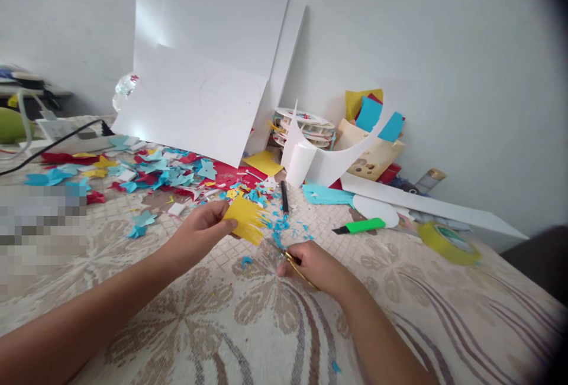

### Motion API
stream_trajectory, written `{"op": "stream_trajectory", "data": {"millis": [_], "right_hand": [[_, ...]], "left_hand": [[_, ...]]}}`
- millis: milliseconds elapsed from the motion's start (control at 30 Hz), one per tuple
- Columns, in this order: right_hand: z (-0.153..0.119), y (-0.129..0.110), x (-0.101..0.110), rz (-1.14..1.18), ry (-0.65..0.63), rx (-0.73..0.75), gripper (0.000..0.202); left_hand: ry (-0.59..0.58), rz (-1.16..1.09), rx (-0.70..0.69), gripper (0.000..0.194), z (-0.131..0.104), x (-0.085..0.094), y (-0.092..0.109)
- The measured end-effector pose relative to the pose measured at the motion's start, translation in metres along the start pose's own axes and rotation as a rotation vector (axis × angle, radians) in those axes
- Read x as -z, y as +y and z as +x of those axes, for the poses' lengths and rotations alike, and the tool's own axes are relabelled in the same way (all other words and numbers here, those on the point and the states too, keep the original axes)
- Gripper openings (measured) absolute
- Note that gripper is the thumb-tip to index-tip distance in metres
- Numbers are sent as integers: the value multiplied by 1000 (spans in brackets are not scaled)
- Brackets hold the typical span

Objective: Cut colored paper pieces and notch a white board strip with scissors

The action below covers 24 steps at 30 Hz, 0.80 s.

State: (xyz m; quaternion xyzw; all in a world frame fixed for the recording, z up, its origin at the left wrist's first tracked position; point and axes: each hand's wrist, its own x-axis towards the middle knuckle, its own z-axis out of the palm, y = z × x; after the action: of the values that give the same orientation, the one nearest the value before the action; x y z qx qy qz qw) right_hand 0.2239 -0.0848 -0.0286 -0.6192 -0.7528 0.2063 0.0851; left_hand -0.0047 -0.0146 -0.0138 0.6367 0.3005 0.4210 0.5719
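Observation:
My left hand pinches a piece of yellow paper by its left side. Narrow slits run into the paper's right side, leaving a fringe of strips. In my right hand is a pair of scissors with gold-coloured handles, fingers wrapped round them. The blades point up and left, close to the lower right corner of the paper; whether they touch it I cannot tell. Small blue paper scraps lie on the tablecloth just beyond the scissors.
Cut paper flowers in blue, red and yellow are heaped at the back left. A black stick, green cutter knife and yellow tape roll lie to the right. White boards lean on the wall; a cable runs at left.

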Motion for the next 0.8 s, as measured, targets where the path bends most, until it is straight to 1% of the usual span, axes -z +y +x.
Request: {"op": "stream_trajectory", "data": {"millis": [133,233,300,400,500,633,733,800], "right_hand": [[-2,-4,2,-104,28,-97,36],[-4,-12,2,-180,48,-155,31],[-7,-19,2,-196,33,-159,26],[-13,-29,2,-192,7,-121,16],[-21,-37,3,-175,0,-75,6],[-28,-45,3,-155,13,-19,12],[-30,-49,2,-144,33,2,16],[-31,-51,3,-128,59,-30,18]], "left_hand": [[39,-34,-32,11,-2,-3,1],[77,-85,-66,15,-3,-5,2],[99,-81,-74,15,-4,-7,3],[117,-15,-73,17,-5,-8,4],[92,88,-97,20,-6,-7,6],[50,264,-165,22,-6,-4,4],[-24,259,-148,23,-6,-3,1],[-100,226,-122,24,-6,-4,0]]}}
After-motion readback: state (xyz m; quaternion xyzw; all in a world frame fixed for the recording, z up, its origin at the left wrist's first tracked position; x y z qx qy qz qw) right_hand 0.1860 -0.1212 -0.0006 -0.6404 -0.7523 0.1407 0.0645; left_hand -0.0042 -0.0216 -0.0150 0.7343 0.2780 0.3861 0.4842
